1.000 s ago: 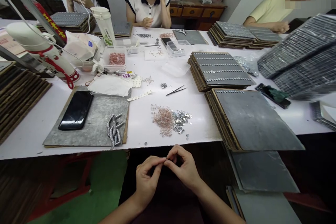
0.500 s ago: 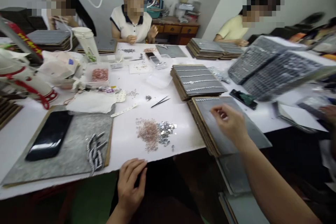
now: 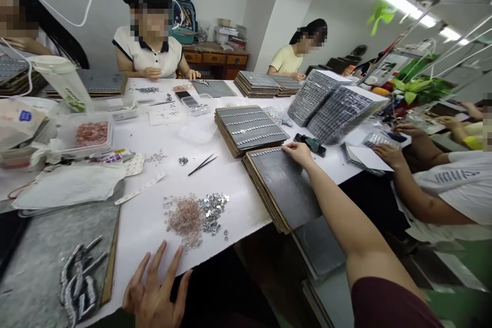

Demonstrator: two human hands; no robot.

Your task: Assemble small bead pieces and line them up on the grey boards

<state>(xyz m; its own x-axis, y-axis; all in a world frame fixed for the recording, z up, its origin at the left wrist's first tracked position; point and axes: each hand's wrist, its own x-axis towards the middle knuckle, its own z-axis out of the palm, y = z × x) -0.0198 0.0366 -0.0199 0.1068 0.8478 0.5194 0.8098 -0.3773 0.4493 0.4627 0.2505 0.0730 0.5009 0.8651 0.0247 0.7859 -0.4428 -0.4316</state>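
Note:
My right hand (image 3: 300, 154) is at the far edge of a grey board (image 3: 282, 184) on top of a stack. Its thumb and fingers are pinched together at the right end of a row of small silver discs (image 3: 265, 151); whatever lies between the fingertips is too small to make out. My left hand (image 3: 157, 287) rests at the table's near edge with fingers spread, holding nothing. Just beyond its fingertips lies a heap of small clear-pink rings (image 3: 186, 220). Touching that heap on the right is a pile of silver discs (image 3: 213, 210).
Black tweezers (image 3: 202, 164) lie beyond the piles. Behind my right hand stands another board stack (image 3: 251, 125) with several disc rows. Silver twisted strips (image 3: 79, 282) sit on a board at left. A plastic box (image 3: 92, 136) holds pink pieces. Co-workers sit around, one person's arm (image 3: 400, 164) at right.
The view has turned right. My right hand has moved from above the board's middle to the end of the disc row. My left hand has opened, its fingers spreading toward the piles.

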